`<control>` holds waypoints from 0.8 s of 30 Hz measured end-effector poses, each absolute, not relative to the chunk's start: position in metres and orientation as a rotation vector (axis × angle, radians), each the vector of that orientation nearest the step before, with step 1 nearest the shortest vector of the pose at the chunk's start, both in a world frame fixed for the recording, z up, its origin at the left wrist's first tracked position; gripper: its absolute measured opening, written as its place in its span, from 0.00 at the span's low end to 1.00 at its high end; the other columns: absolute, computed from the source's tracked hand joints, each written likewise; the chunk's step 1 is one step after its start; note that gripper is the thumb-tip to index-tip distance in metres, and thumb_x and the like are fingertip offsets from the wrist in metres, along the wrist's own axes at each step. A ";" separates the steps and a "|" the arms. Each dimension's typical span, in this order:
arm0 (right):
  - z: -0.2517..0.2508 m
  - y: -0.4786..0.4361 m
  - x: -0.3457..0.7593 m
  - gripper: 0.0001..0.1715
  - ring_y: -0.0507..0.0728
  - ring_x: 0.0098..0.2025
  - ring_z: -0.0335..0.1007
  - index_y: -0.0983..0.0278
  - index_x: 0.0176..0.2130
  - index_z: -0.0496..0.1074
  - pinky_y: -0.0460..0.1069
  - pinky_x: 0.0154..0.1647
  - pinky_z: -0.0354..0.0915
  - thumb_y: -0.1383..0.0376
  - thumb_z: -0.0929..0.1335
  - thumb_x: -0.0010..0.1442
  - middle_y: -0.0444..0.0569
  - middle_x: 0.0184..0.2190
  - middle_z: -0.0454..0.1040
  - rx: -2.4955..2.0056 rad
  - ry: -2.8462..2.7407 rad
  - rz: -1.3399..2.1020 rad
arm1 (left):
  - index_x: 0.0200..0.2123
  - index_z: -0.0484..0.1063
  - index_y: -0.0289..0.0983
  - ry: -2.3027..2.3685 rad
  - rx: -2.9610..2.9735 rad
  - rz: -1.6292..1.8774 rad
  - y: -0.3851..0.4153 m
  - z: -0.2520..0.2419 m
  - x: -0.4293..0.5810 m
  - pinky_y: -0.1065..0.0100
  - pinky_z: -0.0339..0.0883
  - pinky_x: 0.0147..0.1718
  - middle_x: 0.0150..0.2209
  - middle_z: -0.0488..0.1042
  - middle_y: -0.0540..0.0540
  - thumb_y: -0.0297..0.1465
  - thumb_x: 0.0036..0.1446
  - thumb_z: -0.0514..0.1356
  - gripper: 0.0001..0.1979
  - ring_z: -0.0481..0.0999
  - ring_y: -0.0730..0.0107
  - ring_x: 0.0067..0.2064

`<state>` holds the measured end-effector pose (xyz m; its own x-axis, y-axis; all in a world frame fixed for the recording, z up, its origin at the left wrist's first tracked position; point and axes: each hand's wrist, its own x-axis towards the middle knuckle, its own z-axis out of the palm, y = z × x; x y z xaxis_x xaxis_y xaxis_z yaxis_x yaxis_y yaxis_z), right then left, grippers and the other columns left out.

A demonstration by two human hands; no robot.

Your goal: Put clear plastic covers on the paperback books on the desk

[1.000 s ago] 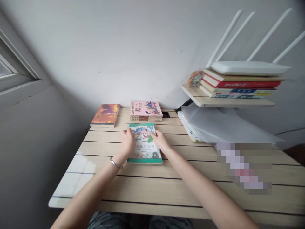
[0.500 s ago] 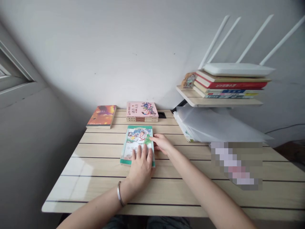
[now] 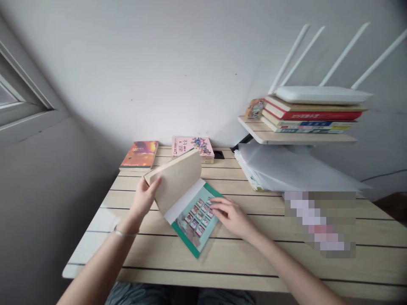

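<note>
Wall (image 3: 178, 84): pale, plain, at twelve o'clock of the open book (image 3: 178, 182), from which all directions are read.
Desk (image 3: 263, 262): pale wood look, dark parallel lines; bears the open book near its middle.
Window frame (image 3: 27, 95): light, ten o'clock, partly in view.
Shelf (image 3: 252, 126): raised, rounded corners, two o'clock.
Papers (image 3: 282, 165): in translucent plastic, two o'clock, beneath the shelf.
Router (image 3: 321, 95): white, four antennas, two o'clock, lying on a book stack (image 3: 318, 115) with a red spine.
Open book: page block raised and tilted; green-edged panel with a grid of small pictures spread low at its four o'clock side.
Orange book (image 3: 140, 155): flat, between ten and eleven o'clock.
Pink book (image 3: 203, 146): flat, twelve o'clock, partly covered by the raised pages.
Left hand (image 3: 144, 199): nine o'clock; holds the page block's outer edge, thumb on the page face.
Right hand (image 3: 231, 215): three o'clock; fingers slightly spread over the panel's edge, whether pinching it cannot be told.
Ornament (image 3: 255, 109): brown, one o'clock, beside the stack.
Bracelet (image 3: 125, 234): silvery, left wrist, eight o'clock.
</note>
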<state>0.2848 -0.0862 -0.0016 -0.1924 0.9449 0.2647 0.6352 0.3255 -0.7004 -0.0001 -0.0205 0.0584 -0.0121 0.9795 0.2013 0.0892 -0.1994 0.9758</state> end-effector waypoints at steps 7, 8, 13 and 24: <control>-0.003 -0.104 0.276 0.16 0.60 0.49 0.65 0.58 0.46 0.76 0.61 0.54 0.64 0.68 0.66 0.60 0.49 0.52 0.73 -1.308 -2.172 0.399 | 0.40 0.68 0.34 1.523 1.437 1.345 0.047 0.043 -0.025 0.55 0.71 0.41 0.38 0.75 0.40 0.39 0.50 0.61 0.17 0.76 0.55 0.42; -0.003 -0.104 0.274 0.16 0.60 0.50 0.65 0.57 0.47 0.75 0.61 0.54 0.64 0.69 0.67 0.59 0.49 0.52 0.73 -1.309 -2.178 0.387 | 0.42 0.68 0.34 1.588 1.455 1.379 0.052 0.043 -0.025 0.52 0.68 0.46 0.42 0.74 0.38 0.35 0.49 0.62 0.17 0.74 0.53 0.47; -0.002 -0.105 0.272 0.18 0.61 0.48 0.66 0.55 0.48 0.74 0.63 0.52 0.65 0.69 0.66 0.60 0.49 0.52 0.73 -1.297 -2.195 0.325 | 0.46 0.67 0.35 1.732 1.728 1.472 0.027 0.049 -0.008 0.45 0.49 0.60 0.59 0.61 0.34 0.23 0.47 0.61 0.20 0.54 0.48 0.64; -0.012 -0.077 0.300 0.11 0.62 0.46 0.69 0.58 0.41 0.77 0.60 0.50 0.65 0.64 0.69 0.56 0.51 0.40 0.76 -1.490 -1.937 0.353 | 0.60 0.60 0.42 0.855 2.842 0.242 -0.082 0.016 0.015 0.47 0.51 0.61 0.64 0.58 0.41 0.30 0.60 0.55 0.24 0.54 0.53 0.66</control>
